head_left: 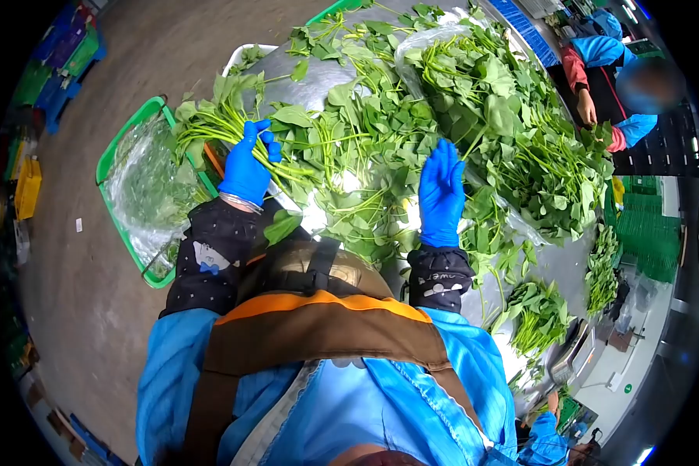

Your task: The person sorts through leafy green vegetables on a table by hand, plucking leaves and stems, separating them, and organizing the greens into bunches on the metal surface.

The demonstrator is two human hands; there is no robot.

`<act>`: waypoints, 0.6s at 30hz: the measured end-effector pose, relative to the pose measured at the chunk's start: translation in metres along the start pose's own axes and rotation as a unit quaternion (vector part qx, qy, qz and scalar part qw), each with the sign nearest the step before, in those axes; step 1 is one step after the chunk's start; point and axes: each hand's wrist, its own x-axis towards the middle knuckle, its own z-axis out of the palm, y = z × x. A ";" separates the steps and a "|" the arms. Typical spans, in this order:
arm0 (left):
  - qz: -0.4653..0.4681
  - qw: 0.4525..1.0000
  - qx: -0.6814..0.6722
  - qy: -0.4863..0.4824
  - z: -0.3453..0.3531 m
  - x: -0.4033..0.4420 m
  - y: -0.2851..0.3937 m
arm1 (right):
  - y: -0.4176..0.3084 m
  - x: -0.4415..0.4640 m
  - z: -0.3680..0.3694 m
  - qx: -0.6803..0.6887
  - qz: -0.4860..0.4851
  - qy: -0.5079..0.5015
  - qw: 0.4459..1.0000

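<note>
My left hand [246,169], in a blue glove, is closed around a bunch of leafy green stems [210,124]. The cut ends point toward the table's middle and the leaves hang out to the left. My right hand [442,194], also blue-gloved, is held over the pile with its fingers stretched upward and no bunch in it. Loose leafy greens [365,140] lie spread between and beyond both hands. Just to the right of my right hand, a larger heap of greens [512,124] rests on clear plastic film.
A green crate [105,167] lined with clear plastic and holding greens stands at my left. Smaller bunches [540,318] lie on the metal table [485,291] at right. A co-worker's hand [586,107] is at the far right edge. Green baskets [648,233] stand beyond.
</note>
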 end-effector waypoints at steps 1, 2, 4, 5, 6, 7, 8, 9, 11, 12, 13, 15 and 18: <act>-0.005 1.000 0.013 0.014 0.000 -0.003 -0.002 | 0.004 -0.002 0.004 0.001 0.020 -0.002 1.000; -0.011 0.999 0.026 0.026 0.001 -0.006 -0.005 | 0.020 0.009 -0.013 -0.116 0.049 -0.081 0.989; -0.029 0.999 0.015 0.011 -0.001 -0.005 -0.015 | 0.050 0.015 -0.026 -0.377 0.106 -0.165 0.905; -0.037 0.999 0.010 0.004 -0.002 -0.006 -0.019 | 0.066 0.007 -0.020 -0.513 0.135 -0.167 0.831; -0.040 0.999 0.016 0.001 -0.001 -0.006 -0.018 | 0.082 -0.003 -0.013 -0.684 0.064 -0.177 0.705; -0.043 0.999 0.021 -0.006 -0.001 -0.006 -0.017 | 0.094 -0.011 -0.007 -0.819 -0.012 -0.177 0.545; -0.047 0.998 0.026 -0.012 -0.003 -0.007 -0.017 | 0.109 -0.007 -0.024 -0.825 -0.065 -0.199 0.525; -0.052 0.998 0.030 -0.018 -0.004 -0.008 -0.017 | 0.111 -0.006 -0.026 -0.822 -0.081 -0.201 0.526; -0.043 0.997 0.055 -0.015 -0.003 -0.013 -0.017 | 0.111 -0.001 -0.026 -0.818 -0.113 -0.205 0.526; -0.038 0.996 0.076 0.002 -0.001 -0.016 -0.018 | 0.110 0.000 -0.024 -0.813 -0.136 -0.172 0.539; -0.035 0.994 0.097 0.019 0.000 -0.018 -0.018 | 0.107 0.001 -0.022 -0.777 -0.107 -0.154 0.601; -0.037 0.993 0.108 0.019 -0.001 -0.019 -0.021 | 0.096 0.001 -0.012 -0.691 -0.052 -0.111 0.712; -0.028 0.992 0.122 0.005 0.005 -0.022 -0.025 | 0.101 -0.004 -0.012 -0.794 -0.108 -0.138 0.582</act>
